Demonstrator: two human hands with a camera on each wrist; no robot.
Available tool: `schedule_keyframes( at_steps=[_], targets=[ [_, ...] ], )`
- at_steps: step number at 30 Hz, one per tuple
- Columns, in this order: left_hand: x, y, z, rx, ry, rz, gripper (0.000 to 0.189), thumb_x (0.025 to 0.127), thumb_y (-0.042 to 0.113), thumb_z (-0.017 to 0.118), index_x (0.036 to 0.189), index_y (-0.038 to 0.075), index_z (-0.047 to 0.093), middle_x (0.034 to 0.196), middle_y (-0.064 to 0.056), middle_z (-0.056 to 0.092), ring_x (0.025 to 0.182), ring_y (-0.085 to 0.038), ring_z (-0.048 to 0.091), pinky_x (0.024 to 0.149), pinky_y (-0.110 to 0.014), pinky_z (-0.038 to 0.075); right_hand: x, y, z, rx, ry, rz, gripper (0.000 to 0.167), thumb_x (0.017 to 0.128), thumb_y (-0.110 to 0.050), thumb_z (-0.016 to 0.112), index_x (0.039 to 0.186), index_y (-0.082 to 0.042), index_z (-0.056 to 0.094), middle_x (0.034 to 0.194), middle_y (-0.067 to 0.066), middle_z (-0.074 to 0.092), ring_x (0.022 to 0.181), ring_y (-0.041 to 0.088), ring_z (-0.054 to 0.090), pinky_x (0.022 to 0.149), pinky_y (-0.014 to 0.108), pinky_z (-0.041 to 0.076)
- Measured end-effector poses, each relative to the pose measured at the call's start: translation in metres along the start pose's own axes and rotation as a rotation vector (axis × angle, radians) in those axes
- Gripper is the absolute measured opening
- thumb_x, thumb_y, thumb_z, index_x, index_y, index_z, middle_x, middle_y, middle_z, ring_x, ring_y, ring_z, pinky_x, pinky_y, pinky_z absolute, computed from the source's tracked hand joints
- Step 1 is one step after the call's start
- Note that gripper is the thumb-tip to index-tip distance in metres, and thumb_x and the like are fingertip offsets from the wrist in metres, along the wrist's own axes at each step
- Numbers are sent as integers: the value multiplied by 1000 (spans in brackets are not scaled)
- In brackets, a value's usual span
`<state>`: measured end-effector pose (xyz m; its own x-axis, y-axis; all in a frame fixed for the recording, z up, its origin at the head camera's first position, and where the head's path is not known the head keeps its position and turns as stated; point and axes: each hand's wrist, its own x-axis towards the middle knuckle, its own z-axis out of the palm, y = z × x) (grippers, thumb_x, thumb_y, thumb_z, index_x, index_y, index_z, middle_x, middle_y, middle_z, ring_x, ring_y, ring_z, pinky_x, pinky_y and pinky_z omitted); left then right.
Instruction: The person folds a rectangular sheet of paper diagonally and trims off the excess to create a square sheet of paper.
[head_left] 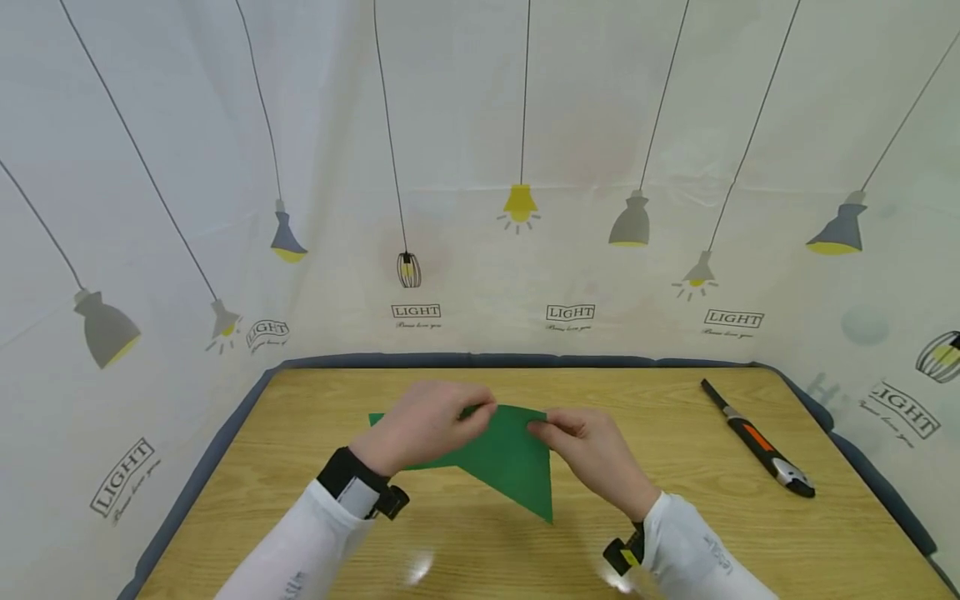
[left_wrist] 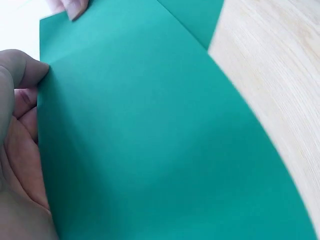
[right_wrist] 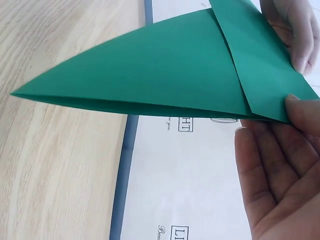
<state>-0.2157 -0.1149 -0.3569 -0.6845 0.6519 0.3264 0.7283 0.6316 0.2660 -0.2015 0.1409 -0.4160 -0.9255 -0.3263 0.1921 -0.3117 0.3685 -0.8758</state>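
A sheet of green paper (head_left: pixel 517 467), folded into layers, is held up above the wooden table between both hands. My left hand (head_left: pixel 427 421) pinches its upper edge, thumb and fingers curled at the fold. At the upper right corner, my right hand (head_left: pixel 592 446) grips the paper between thumb and fingers. The right wrist view shows a long pointed flap (right_wrist: pixel 150 70) with a narrow gap between its layers, and a folded band (right_wrist: pixel 260 65) crossing its wide end. There the right thumb lies on top of the paper, with fingers underneath.
On the right of the table (head_left: pixel 637 533) lies a long tool (head_left: pixel 761 446) with a black and orange handle and a narrow dark end. A pale curtain (head_left: pixel 465 158) printed with lamps surrounds the table, whose far edge has a dark blue border (head_left: pixel 472 361).
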Motion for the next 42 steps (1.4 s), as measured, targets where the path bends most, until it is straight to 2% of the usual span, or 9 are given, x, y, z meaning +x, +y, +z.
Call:
schedule_keyframes(
  at_steps=[4,13,17,22,25,29,34,40,42],
  targets=[
    [-3,-3,-3,16,-11,-23,18,105,22,58,96,25,73,70,17,55,54,0,43,52,-24,40,-1,-1,-3,-4,19,-9,37,101,-44,64,77,-17,73,57,-2,36,53,12,26,54,27,26],
    [-6,-12,-5,49,33,2,16,103,19,61,94,21,74,71,14,57,56,0,45,53,-23,41,-2,2,-8,-17,50,12,39,101,-44,65,76,-15,71,60,0,47,55,12,35,58,30,36],
    [-6,-13,-5,87,34,25,15,104,18,61,97,19,74,76,13,62,58,0,47,55,-22,42,-2,3,-10,-29,43,5,30,101,-44,64,87,-20,75,71,-1,64,63,14,50,63,31,45],
    [-7,-13,-5,115,8,32,16,107,21,58,103,20,73,84,12,66,64,0,52,59,-24,47,-1,0,-10,7,20,32,31,99,-48,66,116,-23,74,95,-3,73,87,16,66,79,37,53],
    [-7,-11,-4,126,-10,35,17,107,23,57,106,19,73,91,10,69,69,0,56,62,-25,49,0,-4,-9,39,29,57,36,98,-51,66,123,-25,73,78,3,66,69,16,58,75,36,50],
    [-7,-9,-4,81,-65,0,19,109,26,54,101,20,70,81,11,63,64,-1,52,59,-25,46,0,-5,-7,38,65,26,31,100,-47,64,119,-25,76,70,6,61,60,21,46,67,34,45],
    [-10,-15,-5,-23,-134,-70,22,110,27,53,92,20,65,66,12,46,56,-3,41,55,-25,39,-1,0,-9,25,95,-22,28,101,-41,65,119,-24,77,103,-5,74,81,16,63,73,31,50],
    [-14,-19,-8,-25,-104,-13,16,107,26,58,107,20,73,79,14,62,61,0,48,59,-24,45,-2,2,-10,37,100,-3,29,100,-44,65,119,-25,77,87,-1,69,67,17,49,68,31,44],
    [-14,-21,-9,-44,-107,-16,17,107,28,58,103,21,73,75,15,59,60,0,47,59,-24,44,-1,3,-11,47,94,11,32,100,-45,65,121,-23,76,101,-2,73,80,15,60,75,32,50]
  ],
)
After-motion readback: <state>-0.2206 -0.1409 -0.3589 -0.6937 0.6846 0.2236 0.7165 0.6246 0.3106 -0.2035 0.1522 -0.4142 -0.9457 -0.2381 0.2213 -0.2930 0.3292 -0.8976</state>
